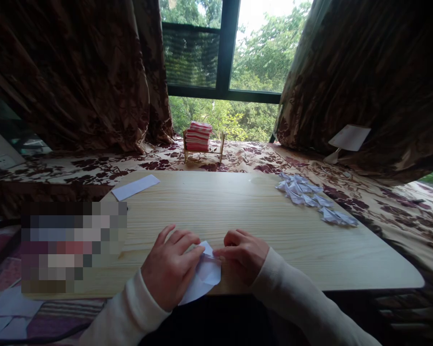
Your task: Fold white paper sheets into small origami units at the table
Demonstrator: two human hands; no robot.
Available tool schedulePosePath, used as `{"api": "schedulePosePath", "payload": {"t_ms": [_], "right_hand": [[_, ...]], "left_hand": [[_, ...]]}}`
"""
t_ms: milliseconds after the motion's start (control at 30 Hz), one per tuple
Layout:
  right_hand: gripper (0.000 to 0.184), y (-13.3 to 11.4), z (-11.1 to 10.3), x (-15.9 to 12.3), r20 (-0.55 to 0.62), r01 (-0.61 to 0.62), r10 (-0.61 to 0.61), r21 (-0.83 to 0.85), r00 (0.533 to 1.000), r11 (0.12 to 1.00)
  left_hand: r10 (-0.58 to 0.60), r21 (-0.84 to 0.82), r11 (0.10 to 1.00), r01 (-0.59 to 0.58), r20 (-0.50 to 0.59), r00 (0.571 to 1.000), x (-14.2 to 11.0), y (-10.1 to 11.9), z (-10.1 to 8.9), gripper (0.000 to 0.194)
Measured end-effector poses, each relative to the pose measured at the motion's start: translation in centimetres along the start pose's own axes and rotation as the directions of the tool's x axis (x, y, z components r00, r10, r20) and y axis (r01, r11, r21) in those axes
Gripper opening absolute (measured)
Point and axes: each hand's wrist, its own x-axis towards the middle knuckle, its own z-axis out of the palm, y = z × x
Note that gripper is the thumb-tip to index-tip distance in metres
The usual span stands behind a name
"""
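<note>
My left hand point(169, 266) and my right hand point(242, 253) meet at the near edge of a light wooden table point(238, 211). Between them lies a folded piece of white paper point(204, 278), partly hanging over the table edge. The left hand's fingers curl over the paper's top left and pinch it. My right hand's fingers are bent and press on the paper's upper right corner. Both arms wear cream sleeves.
A pile of several folded white paper shapes point(312, 197) lies at the table's far right. A flat white paper strip point(135, 187) sits at the far left. A small wooden rack with striped cloth point(199, 139) stands by the window. More paper sheets point(7, 315) lie at lower left.
</note>
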Motion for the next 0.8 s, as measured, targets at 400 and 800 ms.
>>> {"api": "schedulePosePath", "payload": {"t_ms": [400, 800], "right_hand": [[0.035, -5.0, -4.1, -2.1, -0.049, -0.438, 0.437, -0.01, 0.898, 0.899], [0.011, -2.4, -2.7, 1.7, 0.248, -0.424, 0.435, -0.1, 0.866, 0.9]], "left_hand": [[-0.297, 0.207, 0.933, 0.294, -0.015, 0.955, -2.2, 3.7, 1.3, 0.027], [-0.077, -0.075, 0.995, 0.061, -0.246, 0.966, -1.1, 2.2, -1.7, 0.014]]}}
